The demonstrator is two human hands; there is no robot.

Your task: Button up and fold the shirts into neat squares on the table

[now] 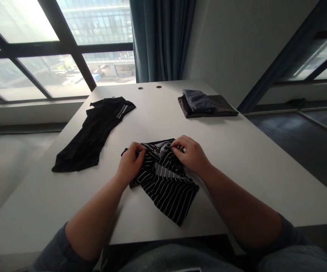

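Two inward-angled hands (131, 161) (192, 154) pinch striped cloth (172, 197).

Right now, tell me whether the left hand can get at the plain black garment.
Probably yes: only white tabletop shows between the left hand and the plain black garment, though it would likely have to release the striped garment first.

The left hand (132, 161) and right hand (192, 155) pinch a crumpled black, white-striped fabric garment (172, 192) on the smooth white table (254, 170). A flat black cloth garment (86, 141) lies farther left; at far right, a folded grey cloth (199, 101) rests on a folded dark-brown cloth (224, 106).
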